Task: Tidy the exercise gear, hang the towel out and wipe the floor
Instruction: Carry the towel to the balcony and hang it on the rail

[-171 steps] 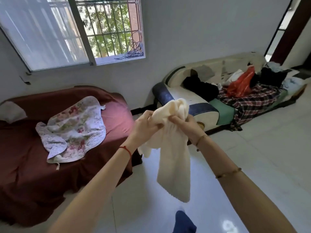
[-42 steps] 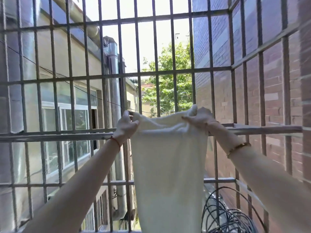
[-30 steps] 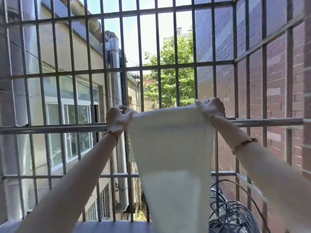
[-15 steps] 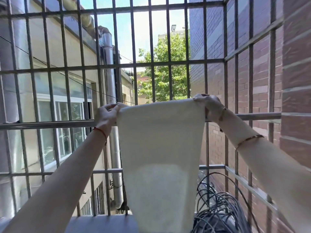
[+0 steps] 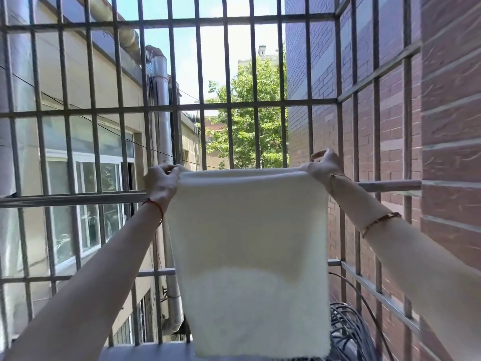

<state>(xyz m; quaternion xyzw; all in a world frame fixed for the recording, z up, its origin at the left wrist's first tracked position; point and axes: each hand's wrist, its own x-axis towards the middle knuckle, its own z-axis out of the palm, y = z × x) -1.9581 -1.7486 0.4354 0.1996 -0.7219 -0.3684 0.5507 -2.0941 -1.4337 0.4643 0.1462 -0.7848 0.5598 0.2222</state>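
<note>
A cream towel [image 5: 250,243] hangs spread flat in front of me inside a barred window cage. My left hand [image 5: 162,182] pinches its upper left corner and my right hand [image 5: 321,168] pinches its upper right corner, stretching the top edge taut. That edge sits a little above a horizontal metal rail [image 5: 78,199] that runs across the cage at hand height. The towel's lower edge hangs down near the sill. Whether the towel lies over the rail I cannot tell.
Metal bars [image 5: 226,105] close off the front and right side of the cage. A coil of dark cables [image 5: 348,332] lies at the lower right behind the towel. A brick wall [image 5: 450,152] stands at the right, a beige building across the gap at the left.
Since 5.7 s ago I went from the room to the window cage. Over the last second both hands pulled apart, spreading the towel's bunched top edge wide and taut.
</note>
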